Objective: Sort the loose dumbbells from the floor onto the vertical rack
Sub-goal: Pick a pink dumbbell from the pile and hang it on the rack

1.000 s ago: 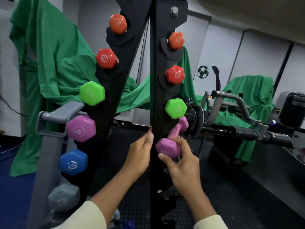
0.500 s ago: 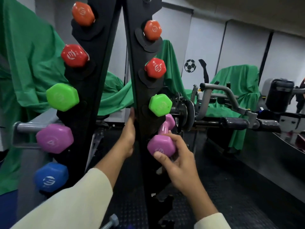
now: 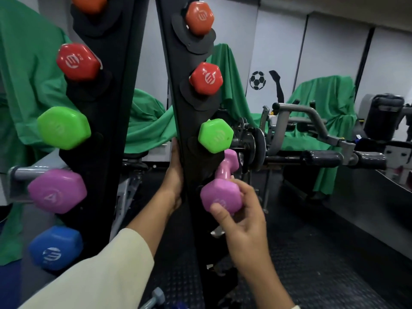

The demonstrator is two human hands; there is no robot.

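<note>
A black vertical rack (image 3: 178, 90) fills the middle, with two uprights. The right upright carries an orange dumbbell (image 3: 199, 17), a red one (image 3: 206, 78) and a green one (image 3: 215, 136). Below the green one, a purple dumbbell (image 3: 220, 192) sits tilted at the rack's slot, and my right hand (image 3: 243, 221) grips its near head. My left hand (image 3: 175, 175) rests on the inner edge of the right upright, fingers straight. The left upright carries red (image 3: 77, 61), green (image 3: 63, 128), purple (image 3: 56, 190) and blue (image 3: 54, 250) dumbbells.
A grey dumbbell (image 3: 156, 296) lies on the black rubber floor at the rack's foot. Gym machines with grey arms (image 3: 312, 121) stand to the right. Green cloth (image 3: 147, 123) drapes equipment behind the rack.
My view has moved closer and to the right of the rack. My right hand has kept hold of the purple dumbbell at the slot; my left hand slid up the upright's inner edge.
</note>
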